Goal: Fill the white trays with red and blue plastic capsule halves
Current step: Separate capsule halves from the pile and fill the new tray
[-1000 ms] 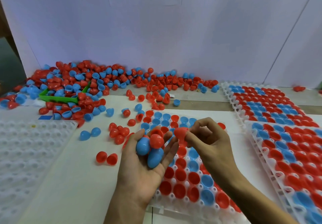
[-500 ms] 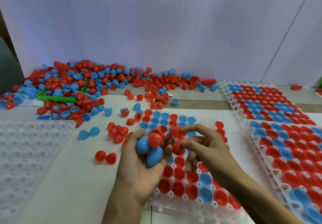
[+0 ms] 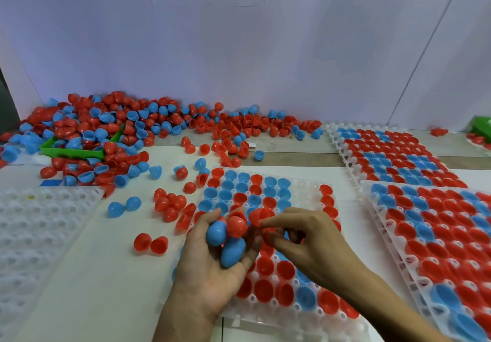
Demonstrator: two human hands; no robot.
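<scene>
Red plastic sits pinched between our right hand (image 3: 305,240) thumb and forefinger: one red capsule half (image 3: 257,216), lifted from the cluster in our left hand (image 3: 212,256) a second ago and now lower, closer to the middle tray (image 3: 305,190). Our left fingers curl round several blue and red halves (image 3: 228,238). We judge the next placement is near. Empty sockets show at the tray's far right corner, bordered by filled rows. The filled trays (image 3: 425,208) crowd the right edge; the empty tray (image 3: 39,222) lies well apart on the left.
</scene>
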